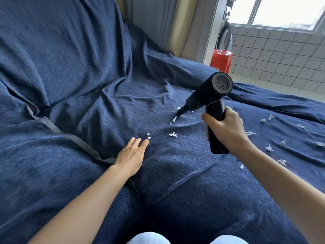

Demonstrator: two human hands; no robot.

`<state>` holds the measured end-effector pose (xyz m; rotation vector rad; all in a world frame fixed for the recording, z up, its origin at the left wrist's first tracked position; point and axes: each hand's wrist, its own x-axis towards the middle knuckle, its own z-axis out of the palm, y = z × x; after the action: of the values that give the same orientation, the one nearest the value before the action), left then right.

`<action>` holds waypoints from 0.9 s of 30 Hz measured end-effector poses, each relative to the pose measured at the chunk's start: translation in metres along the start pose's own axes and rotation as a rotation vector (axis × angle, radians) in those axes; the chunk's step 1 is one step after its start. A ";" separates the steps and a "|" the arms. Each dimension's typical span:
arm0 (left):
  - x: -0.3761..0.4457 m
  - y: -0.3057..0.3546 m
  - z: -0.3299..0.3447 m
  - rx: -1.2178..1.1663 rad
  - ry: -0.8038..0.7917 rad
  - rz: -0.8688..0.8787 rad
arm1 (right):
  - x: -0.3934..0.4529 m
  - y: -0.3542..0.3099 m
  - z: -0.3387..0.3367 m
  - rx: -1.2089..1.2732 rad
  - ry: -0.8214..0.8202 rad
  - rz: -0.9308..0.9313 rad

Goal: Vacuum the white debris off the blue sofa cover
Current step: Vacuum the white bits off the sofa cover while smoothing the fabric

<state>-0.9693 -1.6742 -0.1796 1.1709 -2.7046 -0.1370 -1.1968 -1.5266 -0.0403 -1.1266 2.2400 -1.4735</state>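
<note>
The right hand (pixel 226 127) grips a black vacuum (pixel 211 95), its nozzle touching white scraps (pixel 173 119) on the blue sofa cover (pixel 88 85), while the left hand (pixel 131 155) rests flat, fingers straight.

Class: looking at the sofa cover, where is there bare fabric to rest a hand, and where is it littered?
Bare: the blue cover left of the left hand, up to the backrest. Crowded: white debris between that hand and the vacuum, and more scraps beyond the right hand.

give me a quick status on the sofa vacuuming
Right hand grips handheld vacuum, nozzle on a white scrap. Left hand flat on blue cover. More scraps remain right; nothing blocking.
</note>
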 end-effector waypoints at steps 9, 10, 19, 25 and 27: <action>-0.002 0.002 -0.004 0.048 -0.108 -0.002 | 0.023 -0.006 0.015 0.010 0.055 -0.011; -0.002 0.002 -0.005 0.053 -0.117 -0.002 | 0.027 -0.006 0.017 0.008 0.051 -0.004; -0.003 0.007 -0.008 0.039 -0.126 0.012 | 0.038 0.002 0.031 -0.007 0.028 0.038; -0.003 0.015 -0.005 0.058 -0.091 -0.005 | 0.019 -0.005 0.011 -0.052 0.054 -0.019; -0.003 0.016 -0.003 0.063 -0.094 -0.005 | 0.008 -0.006 0.004 -0.062 0.030 -0.016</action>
<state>-0.9782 -1.6612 -0.1740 1.2176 -2.8070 -0.1111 -1.1971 -1.5360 -0.0359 -1.1511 2.3169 -1.4454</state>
